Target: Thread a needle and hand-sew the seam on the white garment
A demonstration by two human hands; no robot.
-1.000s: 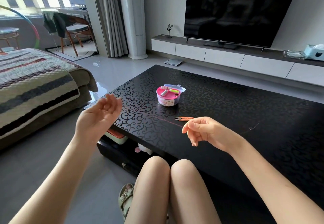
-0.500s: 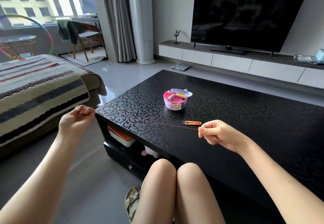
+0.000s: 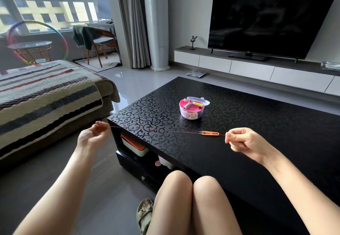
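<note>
A thin red thread (image 3: 165,131) runs taut between my two hands, low over the black coffee table (image 3: 257,142). My left hand (image 3: 93,135) pinches one end just off the table's left corner. My right hand (image 3: 242,141) pinches the other end over the table, fingers curled. Small orange thread snips (image 3: 209,133) lie on the table just left of my right hand. A round pink sewing kit (image 3: 191,108) with spools sits open further back, its clear lid (image 3: 199,100) behind it. No needle or white garment shows.
A sofa with a striped cover (image 3: 46,95) stands to the left. Boxes sit on the shelf (image 3: 136,146) under the table. A TV (image 3: 266,19) on a low cabinet is beyond. My knees (image 3: 193,188) are at the table's near edge.
My hands have moved apart, drawing the thread out straight; the left hand went from open near the table edge to pinching the thread farther left. The view has shifted.
</note>
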